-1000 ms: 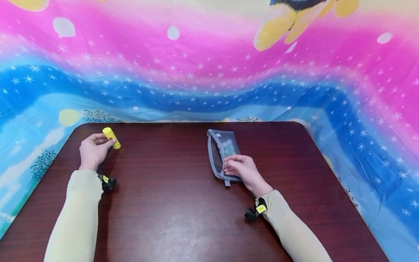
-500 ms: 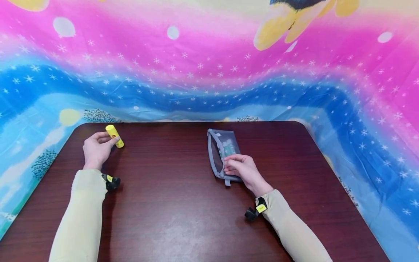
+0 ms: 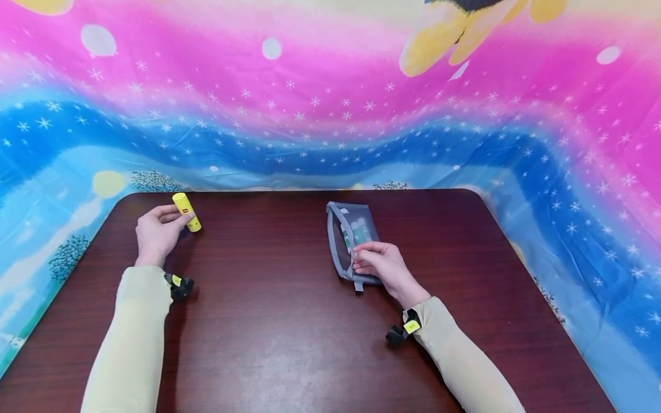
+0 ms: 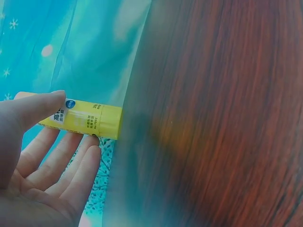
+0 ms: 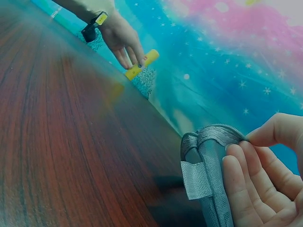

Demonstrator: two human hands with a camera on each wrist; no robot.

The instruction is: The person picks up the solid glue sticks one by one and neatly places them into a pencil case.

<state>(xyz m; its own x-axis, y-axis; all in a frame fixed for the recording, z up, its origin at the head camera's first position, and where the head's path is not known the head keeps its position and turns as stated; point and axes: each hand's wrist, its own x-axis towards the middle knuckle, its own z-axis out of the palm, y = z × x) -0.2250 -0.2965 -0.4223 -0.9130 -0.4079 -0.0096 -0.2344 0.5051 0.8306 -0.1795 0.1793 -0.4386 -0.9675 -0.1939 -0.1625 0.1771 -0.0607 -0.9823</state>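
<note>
My left hand (image 3: 159, 232) pinches a yellow glue stick (image 3: 186, 211) between thumb and fingers, over the far left of the table. In the left wrist view the glue stick (image 4: 102, 120) lies sideways across the fingers, its printed label partly under the thumb. Toward the right, my right hand (image 3: 383, 267) pinches the zipper edge of a grey mesh pouch (image 3: 333, 244). The pouch's mouth gapes open to the left. Through the mesh show whitish-green tubes (image 3: 361, 229), whose kind I cannot tell. The right wrist view shows the pouch's fabric tab (image 5: 196, 179) beside the fingers.
The dark reddish-brown wooden table (image 3: 258, 275) spreads between the two hands. A patterned pink and blue cloth (image 3: 289, 126) hangs behind it and along both sides. A small black camera is strapped to each wrist.
My left hand has moved a little to the right and farther back, carrying the glue stick. The right hand and the pouch have stayed in place.
</note>
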